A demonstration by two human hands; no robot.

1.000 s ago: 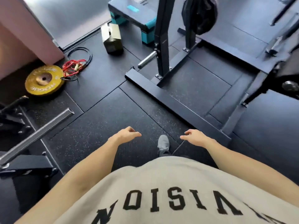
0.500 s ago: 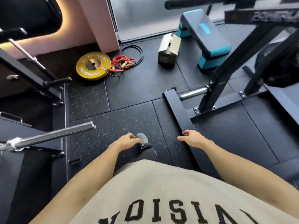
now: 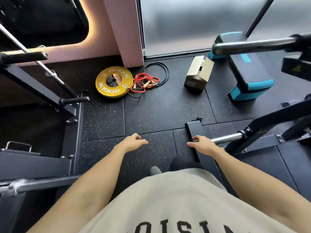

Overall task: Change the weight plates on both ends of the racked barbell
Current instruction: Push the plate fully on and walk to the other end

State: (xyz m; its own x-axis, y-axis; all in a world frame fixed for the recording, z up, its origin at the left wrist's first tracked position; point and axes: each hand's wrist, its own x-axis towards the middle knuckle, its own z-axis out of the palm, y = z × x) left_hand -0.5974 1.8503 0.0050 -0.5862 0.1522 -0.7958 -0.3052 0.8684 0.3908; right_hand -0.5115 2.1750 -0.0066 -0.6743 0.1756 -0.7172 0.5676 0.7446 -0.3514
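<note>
A yellow weight plate (image 3: 114, 81) lies flat on the black floor by the pink wall corner, ahead and to my left. A bare barbell sleeve (image 3: 252, 45) juts in from the upper right at rack height, with no plate on it. Another bare steel bar end (image 3: 43, 183) reaches in from the lower left. My left hand (image 3: 133, 142) and my right hand (image 3: 201, 144) hang in front of me over the floor, fingers loosely curled, holding nothing.
A red skipping rope (image 3: 145, 83) and a black cable (image 3: 159, 74) lie beside the plate. A cardboard box (image 3: 197, 75) and a black and teal step platform (image 3: 247, 71) stand further right. Rack frames (image 3: 195, 132) flank me, with a chrome storage peg (image 3: 226, 138) near my right hand.
My view has swung left and I have stepped forward: the yellow plate, rope and box now sit nearer the middle. Both hands stay empty in front of me.
</note>
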